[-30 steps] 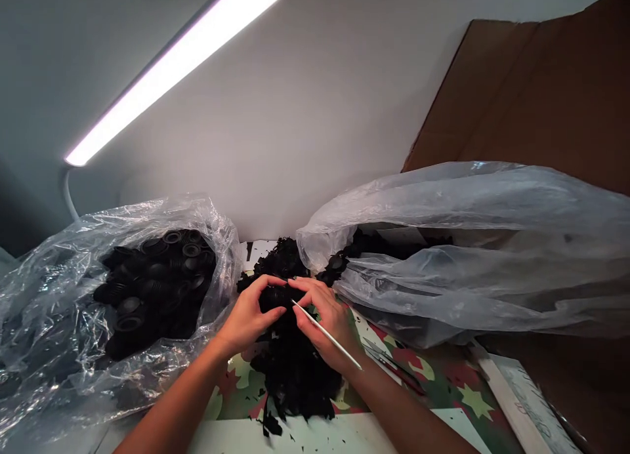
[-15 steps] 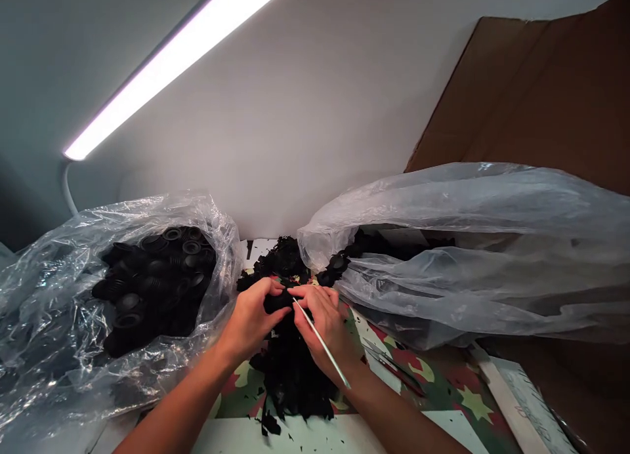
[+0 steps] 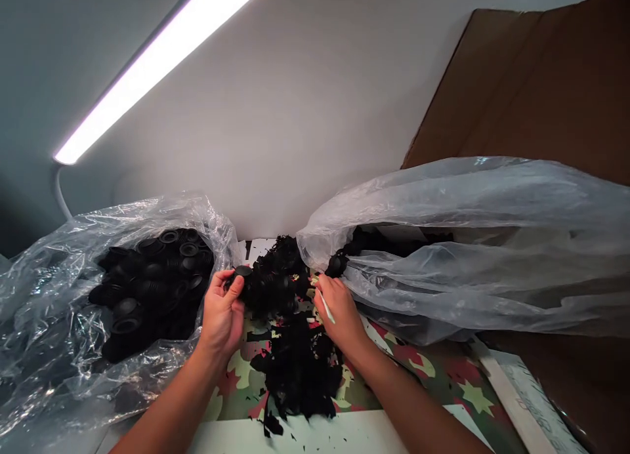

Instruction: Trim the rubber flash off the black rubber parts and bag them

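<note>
Between the thumb and fingers of my left hand is a black rubber bellows-like part, its round flat end turned up. My left hand is beside the mouth of the left plastic bag. To the right, my right hand is closed around a thin white stick-like tool; its tip is hidden by the fingers. More black rubber parts lie between the hands, behind a heap of black rubber scraps.
A clear bag at left holds many black ribbed parts. Another clear bag lies open at right, with black pieces at its mouth. Cardboard stands behind it. A lit lamp hangs above a patterned cover.
My hands have separated. The left moved left and up with a black part, while the right shifted right toward the right bag's mouth with the white tool.
</note>
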The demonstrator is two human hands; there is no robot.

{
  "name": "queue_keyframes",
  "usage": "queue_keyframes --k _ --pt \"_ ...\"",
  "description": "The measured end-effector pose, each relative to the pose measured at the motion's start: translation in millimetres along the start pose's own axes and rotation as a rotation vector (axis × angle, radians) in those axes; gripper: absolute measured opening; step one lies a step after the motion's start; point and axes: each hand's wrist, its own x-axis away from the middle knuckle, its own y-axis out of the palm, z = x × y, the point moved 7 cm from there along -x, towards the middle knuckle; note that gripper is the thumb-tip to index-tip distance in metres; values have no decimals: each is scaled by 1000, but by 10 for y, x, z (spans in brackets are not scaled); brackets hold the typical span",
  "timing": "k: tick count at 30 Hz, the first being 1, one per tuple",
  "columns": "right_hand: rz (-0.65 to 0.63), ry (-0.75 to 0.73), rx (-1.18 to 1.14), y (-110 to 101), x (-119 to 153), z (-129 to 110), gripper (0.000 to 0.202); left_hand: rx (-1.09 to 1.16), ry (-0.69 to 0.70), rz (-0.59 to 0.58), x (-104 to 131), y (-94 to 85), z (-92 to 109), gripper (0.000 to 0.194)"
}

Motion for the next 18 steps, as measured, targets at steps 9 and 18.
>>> queue_keyframes --k 9,18 --pt "57 38 -168 -114 -11 -146 11 -32 -227 -188 167 192 -183 50" --pt "109 -193 -370 -315 135 -632 10 -514 21 -344 193 270 -16 64"
